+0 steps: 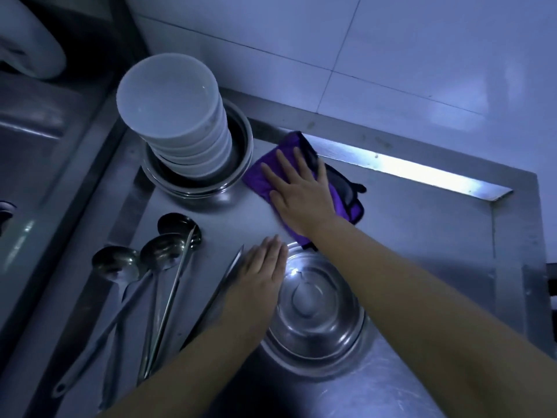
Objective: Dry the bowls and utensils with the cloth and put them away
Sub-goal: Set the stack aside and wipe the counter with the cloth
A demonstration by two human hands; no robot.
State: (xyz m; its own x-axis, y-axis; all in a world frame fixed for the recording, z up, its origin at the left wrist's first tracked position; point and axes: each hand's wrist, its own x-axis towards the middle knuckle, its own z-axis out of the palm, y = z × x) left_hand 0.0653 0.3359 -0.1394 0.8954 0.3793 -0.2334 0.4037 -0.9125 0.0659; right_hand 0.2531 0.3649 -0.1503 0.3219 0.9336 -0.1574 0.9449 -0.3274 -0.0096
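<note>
The steel bowl [313, 312] sits upright on the worktop [422, 236], nearest the viewer, and serves as the reference for all positions below. The left hand [259, 276] lies flat and released, fingers extended, over the bowl's left rim, gripping nothing; whether it touches the rim cannot be confirmed. Tongs [217, 297] lie just left of the bowl, long axis running from near left to far right. Three ladles [150, 285] lie further left, handles pointing toward the viewer, cups away. Just beyond the bowl, the right hand [298, 191] presses flat and open on the purple cloth [262, 173], palm down, not clenched; the cloth's near corner reaches the bowl's far rim. Beyond and left of the bowl, a stack of white bowls [171, 116] stands inside nested steel basins [238, 164]. Judgement: the step in hand is taking up the cloth. The bowl lies directly toward the viewer from the right hand, and the left hand is nearer to it, so the left would steady the bowl while the right brings the cloth back.
</note>
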